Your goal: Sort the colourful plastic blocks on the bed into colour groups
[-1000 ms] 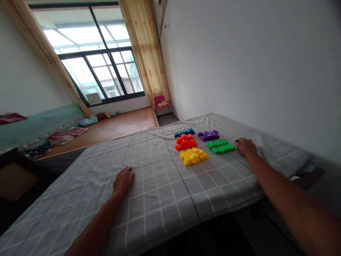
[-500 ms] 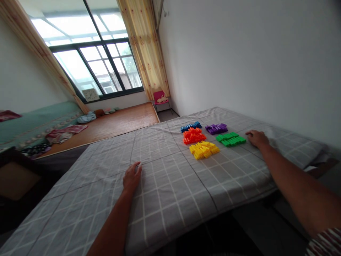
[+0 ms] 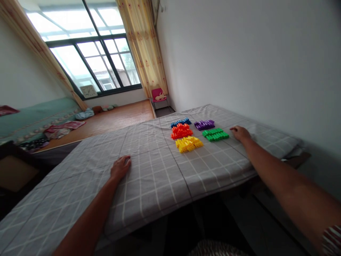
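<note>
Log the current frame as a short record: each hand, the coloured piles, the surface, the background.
Left hand: left hand on the cloth, left of all piles; no held item visible
Right hand: right hand just right of the pile of green plastic pieces, apparently not touching it
Left column, far to near: piles of blue, orange-red and yellow plastic pieces
Right column, far to near: pile of purple plastic pieces, green pile
Surface: grey checked cloth
Background: dark-framed window, pink chair
</note>
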A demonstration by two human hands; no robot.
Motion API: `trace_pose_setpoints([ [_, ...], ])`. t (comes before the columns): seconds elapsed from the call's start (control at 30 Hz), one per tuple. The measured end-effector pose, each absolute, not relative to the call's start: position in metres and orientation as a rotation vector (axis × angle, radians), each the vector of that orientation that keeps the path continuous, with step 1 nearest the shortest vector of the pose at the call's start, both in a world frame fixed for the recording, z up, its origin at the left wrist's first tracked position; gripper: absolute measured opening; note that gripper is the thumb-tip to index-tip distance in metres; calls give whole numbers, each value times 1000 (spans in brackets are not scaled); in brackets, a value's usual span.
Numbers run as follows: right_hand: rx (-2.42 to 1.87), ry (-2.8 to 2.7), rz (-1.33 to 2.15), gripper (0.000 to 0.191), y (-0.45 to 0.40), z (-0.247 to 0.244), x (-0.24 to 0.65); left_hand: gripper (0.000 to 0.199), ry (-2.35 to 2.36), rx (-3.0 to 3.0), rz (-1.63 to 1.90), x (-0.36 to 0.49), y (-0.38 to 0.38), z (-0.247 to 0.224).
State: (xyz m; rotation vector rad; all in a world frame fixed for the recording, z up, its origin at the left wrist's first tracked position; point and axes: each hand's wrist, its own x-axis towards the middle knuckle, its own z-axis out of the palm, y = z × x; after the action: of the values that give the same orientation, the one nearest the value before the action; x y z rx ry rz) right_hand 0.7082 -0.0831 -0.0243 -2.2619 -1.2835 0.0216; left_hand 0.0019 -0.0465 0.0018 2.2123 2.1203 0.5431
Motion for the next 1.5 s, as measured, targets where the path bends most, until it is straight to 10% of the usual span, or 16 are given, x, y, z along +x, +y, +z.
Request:
trace_pose_setpoints([
  [0.2,-1941,-1312,-160,36,-61,35,652,41,1949,2211,524,48,-25,31],
  [0.4,-1727,-2012,592,55,-37,80,530,54,1182,2388,696,180,-17,26],
  [0.67,-1798,-2170,368,57,-31,56,514,83,1021,2337,769,231,-34,-4],
  [1.03,-1612,-2021,1199,71,-56,54,533,99,1058,2423,654,232,-46,-2],
  [1.5,-1367,-2488,494,99,-38,15,479,95,1087,2507,684,232,-54,2],
])
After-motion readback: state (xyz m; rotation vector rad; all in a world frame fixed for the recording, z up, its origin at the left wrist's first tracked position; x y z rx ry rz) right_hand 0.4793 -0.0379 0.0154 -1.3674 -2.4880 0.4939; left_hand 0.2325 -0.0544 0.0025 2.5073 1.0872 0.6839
